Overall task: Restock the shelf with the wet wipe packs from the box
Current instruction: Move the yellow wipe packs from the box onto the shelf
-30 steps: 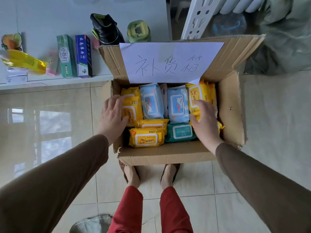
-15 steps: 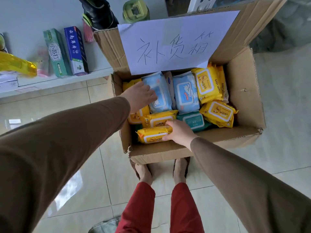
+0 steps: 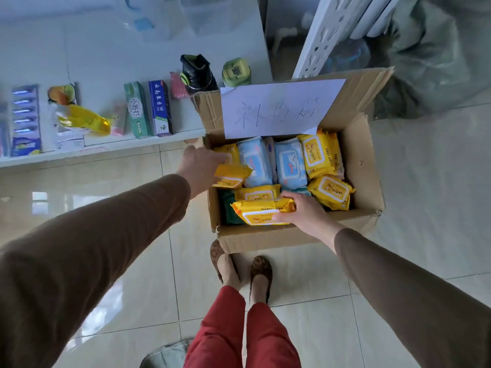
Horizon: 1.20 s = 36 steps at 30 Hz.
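"BABY WIPES" on yellow packs [image 3: 320, 154]; "小苏打" on green toothpaste box [image 3: 136, 110].

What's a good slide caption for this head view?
Both hands lift yellow wipe packs from the cardboard box beside the shelf.

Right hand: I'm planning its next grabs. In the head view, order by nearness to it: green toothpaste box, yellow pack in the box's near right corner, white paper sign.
1. Yellow pack, just right of the right hand.
2. White paper sign, on the far flap.
3. Green toothpaste box, on the left shelf.
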### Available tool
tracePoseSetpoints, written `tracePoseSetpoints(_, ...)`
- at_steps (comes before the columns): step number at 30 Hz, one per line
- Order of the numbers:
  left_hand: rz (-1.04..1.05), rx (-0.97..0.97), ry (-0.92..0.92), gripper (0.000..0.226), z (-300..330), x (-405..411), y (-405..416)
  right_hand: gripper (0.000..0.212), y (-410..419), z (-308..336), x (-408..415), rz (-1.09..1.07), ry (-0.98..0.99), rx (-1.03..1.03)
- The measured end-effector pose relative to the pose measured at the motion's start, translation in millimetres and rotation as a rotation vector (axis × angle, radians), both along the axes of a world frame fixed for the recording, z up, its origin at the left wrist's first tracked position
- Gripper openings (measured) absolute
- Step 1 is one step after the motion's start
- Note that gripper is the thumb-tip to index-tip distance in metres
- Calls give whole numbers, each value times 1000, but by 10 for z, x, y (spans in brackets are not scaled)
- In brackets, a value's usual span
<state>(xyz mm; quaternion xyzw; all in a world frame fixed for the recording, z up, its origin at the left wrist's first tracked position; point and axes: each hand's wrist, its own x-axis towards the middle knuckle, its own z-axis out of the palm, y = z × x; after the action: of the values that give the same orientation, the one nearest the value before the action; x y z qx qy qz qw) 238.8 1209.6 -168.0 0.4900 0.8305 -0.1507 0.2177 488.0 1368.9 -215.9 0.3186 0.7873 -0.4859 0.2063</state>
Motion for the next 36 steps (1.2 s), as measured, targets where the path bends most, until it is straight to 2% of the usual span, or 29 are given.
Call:
tracePoseSetpoints(2,242,84,-165,41,444,-88,-289,66,-26,420,-101,-29,37,-36)
tracePoseSetpoints(4,374,136,-221,43,907,-182,-608,63,-78,895,-291,-51,71,-110)
tracePoseSetpoints(10,665,288,-218,44,2294,-579,-1756,26,-536,2404,-1242,30,237,-245)
tracePoseSetpoints(14,806,402,-185,47,3101,-982,-2685,26,-1191,3209,-2031,85,377,-289)
tracePoseSetpoints(16,875,503,-179,37,3371,-1213,-3149,26,-1539,3488,-2414,110,424,-320)
tracePoseSetpoints(18,908,578,-160,26,3603,-1478,-3601,23,-1937,3727,-2801,128,461,-337)
tracePoseSetpoints(22,909,671,-121,31,4014,-2124,-4462,28,-2810,4157,-3605,160,529,-346)
tracePoseSetpoints(25,935,716,-82,21,4248,-2611,-5106,29,-3404,4391,-4177,159,584,-328)
tracePoseSetpoints(31,907,739,-17,21,4396,-3565,-5701,43,-3898,4623,-5086,165,629,-310)
tracePoseSetpoints(36,871,706,92,22,4474,-4710,-5908,38,-4060,4660,-6144,152,671,-265)
